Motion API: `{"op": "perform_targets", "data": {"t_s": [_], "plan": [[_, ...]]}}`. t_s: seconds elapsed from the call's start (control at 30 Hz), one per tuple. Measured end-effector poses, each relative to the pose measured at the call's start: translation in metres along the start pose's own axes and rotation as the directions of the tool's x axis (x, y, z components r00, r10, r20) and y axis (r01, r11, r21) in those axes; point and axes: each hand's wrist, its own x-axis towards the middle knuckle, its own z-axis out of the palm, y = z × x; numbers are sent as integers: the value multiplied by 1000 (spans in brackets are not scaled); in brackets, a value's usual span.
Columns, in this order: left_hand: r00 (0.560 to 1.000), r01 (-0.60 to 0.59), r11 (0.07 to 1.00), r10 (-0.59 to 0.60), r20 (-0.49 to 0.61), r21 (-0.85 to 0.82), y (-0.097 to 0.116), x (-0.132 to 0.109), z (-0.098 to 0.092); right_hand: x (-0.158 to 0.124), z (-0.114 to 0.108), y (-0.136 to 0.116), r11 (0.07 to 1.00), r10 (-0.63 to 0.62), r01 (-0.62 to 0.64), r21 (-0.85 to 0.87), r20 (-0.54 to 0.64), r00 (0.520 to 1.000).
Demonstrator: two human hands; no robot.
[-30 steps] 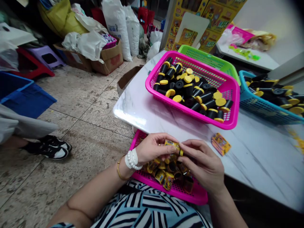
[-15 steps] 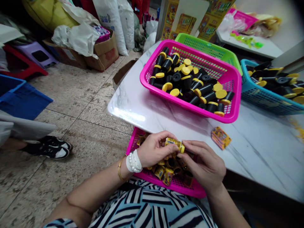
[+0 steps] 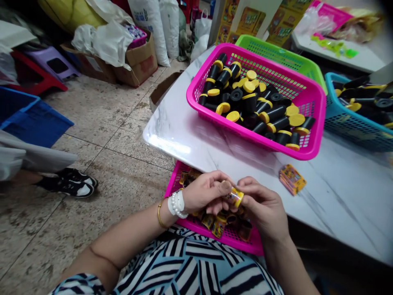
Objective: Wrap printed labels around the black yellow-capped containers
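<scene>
A small canister (image 3: pixel 235 197) with a yellow cap and a yellow printed label is held between my two hands. My left hand (image 3: pixel 208 191) grips its body, the thumb lying along the label. The fingers and thumb of my right hand (image 3: pixel 264 205) are closed around the capped end. Below them, a pink basket (image 3: pixel 254 246) at my lap contains several yellow-labelled canisters (image 3: pixel 218 226); part of it is hidden by my hands and arms.
On the marble-patterned table (image 3: pixel 190 143) stands a pink basket (image 3: pixel 258 147) of black canisters with yellow caps. Behind it is a green basket (image 3: pixel 285 55); a blue basket (image 3: pixel 359 127) is at right. A stack of printed cards (image 3: pixel 292 179) lies near the table edge. Someone's shoe (image 3: pixel 80 186) shows at left.
Both hands have turned the canister, so its capped end points further down and right. My left thumb has shifted onto the label. The whole view has swung slightly.
</scene>
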Motion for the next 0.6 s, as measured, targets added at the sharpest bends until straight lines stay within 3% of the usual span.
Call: {"op": "perform_targets", "data": {"t_s": [0.1, 0.3, 0.47, 0.6], "plan": [[998, 34, 988, -25, 59, -149, -5, -1, 2, -2, 2, 2, 998, -60, 59, -30, -36, 998], [999, 37, 976, -36, 8, -217, -11, 2, 8, -3, 5, 1, 956, -242, 227, -187, -59, 968], [995, 53, 971, -70, -68, -232, -5, 1, 15, 0, 8, -11, 773, -415, 391, -500, 69, 907], [999, 1, 956, -10, -31, -293, -9, 0, 18, 8, 16, -18, 682, -549, 508, -526, 90, 831]]}}
